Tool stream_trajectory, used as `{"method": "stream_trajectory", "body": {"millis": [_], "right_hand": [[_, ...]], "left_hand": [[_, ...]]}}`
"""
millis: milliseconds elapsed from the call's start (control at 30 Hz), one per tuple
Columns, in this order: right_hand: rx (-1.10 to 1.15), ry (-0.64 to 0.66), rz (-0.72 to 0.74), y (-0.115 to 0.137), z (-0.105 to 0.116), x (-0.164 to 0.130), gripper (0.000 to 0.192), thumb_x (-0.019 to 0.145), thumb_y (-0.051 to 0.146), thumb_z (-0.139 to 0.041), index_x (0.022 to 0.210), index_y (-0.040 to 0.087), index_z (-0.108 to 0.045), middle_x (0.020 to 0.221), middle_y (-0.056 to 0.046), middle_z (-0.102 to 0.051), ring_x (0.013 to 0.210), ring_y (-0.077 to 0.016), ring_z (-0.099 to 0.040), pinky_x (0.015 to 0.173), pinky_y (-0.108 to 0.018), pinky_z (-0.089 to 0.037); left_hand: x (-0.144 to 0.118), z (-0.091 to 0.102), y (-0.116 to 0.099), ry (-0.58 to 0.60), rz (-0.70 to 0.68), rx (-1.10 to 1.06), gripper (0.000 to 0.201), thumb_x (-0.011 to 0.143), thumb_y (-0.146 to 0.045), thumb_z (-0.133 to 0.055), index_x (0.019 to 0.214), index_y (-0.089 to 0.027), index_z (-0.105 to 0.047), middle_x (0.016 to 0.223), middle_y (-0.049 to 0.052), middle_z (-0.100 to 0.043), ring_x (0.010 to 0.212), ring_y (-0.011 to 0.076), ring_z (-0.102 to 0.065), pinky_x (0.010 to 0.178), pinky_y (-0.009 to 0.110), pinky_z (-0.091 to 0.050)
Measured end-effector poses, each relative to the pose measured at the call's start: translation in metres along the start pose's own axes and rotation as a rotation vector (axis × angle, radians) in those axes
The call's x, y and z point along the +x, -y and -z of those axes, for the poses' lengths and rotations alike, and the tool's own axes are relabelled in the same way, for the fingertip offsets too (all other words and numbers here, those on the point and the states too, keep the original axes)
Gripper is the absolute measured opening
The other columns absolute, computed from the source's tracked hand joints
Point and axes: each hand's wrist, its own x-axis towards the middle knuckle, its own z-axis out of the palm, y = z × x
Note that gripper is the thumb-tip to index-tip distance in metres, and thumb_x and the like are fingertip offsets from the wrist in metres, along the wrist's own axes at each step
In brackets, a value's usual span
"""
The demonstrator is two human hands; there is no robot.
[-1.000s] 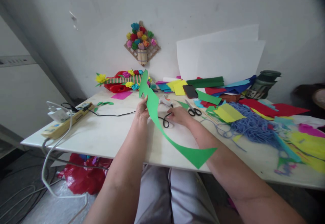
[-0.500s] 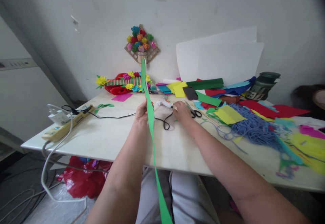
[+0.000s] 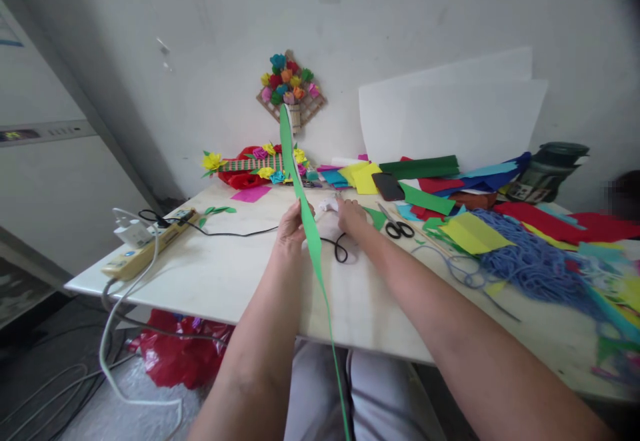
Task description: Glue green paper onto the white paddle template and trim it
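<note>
— Head camera view first: what has the left hand (image 3: pixel 293 226) got?

— It pinches a long green paper strip (image 3: pixel 306 218) between thumb and fingers, about a third of the way down its length. The strip stands nearly on edge, its upper tip rising in front of the flower decoration on the wall (image 3: pixel 291 88), its lower end trailing off the near edge of the white table (image 3: pixel 210 274) and down past the person's lap.

— And the right hand (image 3: pixel 351 216)?

— It lies on the table just right of the strip, fingers curled over a small white glue gun (image 3: pixel 327 205). I cannot tell whether it truly grips the gun or only rests on it. A black cord (image 3: pixel 341 249) loops on the table beside that hand.

— What else is around?

— Black-handled scissors (image 3: pixel 399 228) lie just to the right of the right hand. Beyond them a dark phone (image 3: pixel 389 186) sits on coloured paper sheets (image 3: pixel 420 168), and a heap of blue yarn (image 3: pixel 530 261) spreads further right. A folded yellow sheet (image 3: pixel 470 233) rests at the yarn's edge. On the left end of the table a power strip (image 3: pixel 145 248) holds a white plug, its cables hanging to the floor. Two small green paper leaves (image 3: pixel 217 211) lie near it, and a red bag (image 3: pixel 175 354) shows under the table.
</note>
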Motion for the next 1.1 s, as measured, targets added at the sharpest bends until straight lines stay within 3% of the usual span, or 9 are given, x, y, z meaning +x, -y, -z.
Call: {"method": "stream_trajectory", "body": {"millis": [200, 333, 533, 633, 700, 800, 867, 967, 1100], "right_hand": [[0.012, -0.054, -0.053, -0.006, 0.0, 0.0, 0.048, 0.08, 0.014, -0.042, 0.128, 0.013, -0.042, 0.11, -0.019, -0.054, 0.104, -0.0281, -0.048, 0.083, -0.037, -0.038], [0.101, -0.087, -0.185, -0.021, 0.009, -0.009, 0.052, 0.076, 0.017, -0.047, 0.127, 0.015, -0.044, 0.112, -0.018, -0.054, 0.106, -0.0291, -0.048, 0.082, -0.038, -0.039], [0.589, -0.301, -0.446, -0.044, 0.012, -0.018, 0.056, 0.07, 0.031, -0.058, 0.124, 0.018, -0.049, 0.103, -0.013, -0.062, 0.093, -0.0271, -0.056, 0.079, -0.04, -0.042], [1.017, -0.497, -0.315, -0.046, 0.014, -0.02, 0.064, 0.063, 0.041, -0.063, 0.121, 0.017, -0.05, 0.102, -0.009, -0.062, 0.087, -0.0212, -0.057, 0.076, -0.034, -0.045], [1.232, -0.523, -0.18, -0.042, 0.017, -0.024, 0.06, 0.062, 0.041, -0.064, 0.116, 0.017, -0.053, 0.096, -0.005, -0.063, 0.078, -0.0168, -0.057, 0.068, -0.029, -0.045], [1.326, -0.433, -0.13, -0.037, 0.023, -0.034, 0.042, 0.063, 0.042, -0.062, 0.096, 0.017, -0.061, 0.071, 0.0, -0.062, 0.058, -0.0118, -0.052, 0.058, -0.025, -0.043], [1.359, -0.429, -0.146, -0.034, 0.026, -0.041, 0.033, 0.065, 0.043, -0.06, 0.083, 0.016, -0.061, 0.061, 0.002, -0.059, 0.056, -0.0115, -0.051, 0.056, -0.024, -0.042], [1.47, -0.431, -0.176, -0.033, 0.031, -0.046, 0.028, 0.063, 0.038, -0.062, 0.08, 0.016, -0.056, 0.061, 0.002, -0.059, 0.058, -0.0118, -0.054, 0.055, -0.024, -0.042], [1.561, -0.418, -0.213, -0.029, 0.037, -0.048, 0.026, 0.06, 0.032, -0.063, 0.077, 0.018, -0.05, 0.046, 0.008, -0.047, 0.04, -0.0079, -0.042, 0.042, -0.021, -0.035]], "left_hand": [[0.002, 0.01, -0.002, 0.02, -0.084, -0.061, 0.03, 0.08, -0.034, -0.054, 0.059, -0.018, -0.041, 0.054, -0.003, -0.032, 0.038, 0.0036, -0.022, 0.031, 0.016, -0.017], [0.003, 0.017, -0.002, 0.014, -0.143, -0.07, 0.026, 0.08, -0.036, -0.054, 0.062, -0.019, -0.044, 0.054, -0.003, -0.032, 0.039, 0.0041, -0.025, 0.031, 0.016, -0.018], [0.002, 0.015, 0.0, 0.068, -0.099, -0.115, 0.025, 0.077, -0.032, -0.058, 0.061, -0.018, -0.045, 0.054, -0.003, -0.036, 0.038, 0.0034, -0.028, 0.03, 0.014, -0.02], [0.001, 0.009, 0.002, 0.014, -0.035, -0.069, 0.025, 0.076, -0.032, -0.06, 0.06, -0.017, -0.047, 0.052, -0.003, -0.04, 0.037, 0.0038, -0.032, 0.029, 0.015, -0.022], [0.001, 0.006, 0.004, -0.047, -0.014, -0.034, 0.022, 0.073, -0.031, -0.064, 0.061, -0.017, -0.051, 0.051, -0.002, -0.046, 0.04, 0.0053, -0.04, 0.032, 0.016, -0.03], [0.005, 0.006, 0.007, -0.076, -0.017, -0.016, 0.016, 0.068, -0.026, -0.069, 0.066, -0.016, -0.056, 0.057, -0.001, -0.057, 0.046, 0.0073, -0.051, 0.036, 0.017, -0.038], [0.008, 0.006, 0.008, -0.061, -0.022, -0.001, 0.017, 0.064, -0.025, -0.071, 0.068, -0.015, -0.058, 0.058, -0.001, -0.059, 0.041, 0.0051, -0.048, 0.03, 0.015, -0.029], [0.01, 0.005, 0.008, -0.039, -0.04, 0.012, 0.019, 0.061, -0.023, -0.073, 0.067, -0.013, -0.058, 0.054, -0.003, -0.057, 0.036, 0.0022, -0.042, 0.025, 0.014, -0.017], [0.011, 0.002, 0.009, -0.056, -0.083, 0.028, 0.02, 0.058, -0.022, -0.075, 0.067, -0.012, -0.059, 0.053, -0.003, -0.056, 0.038, 0.0027, -0.044, 0.028, 0.014, -0.022]]}}
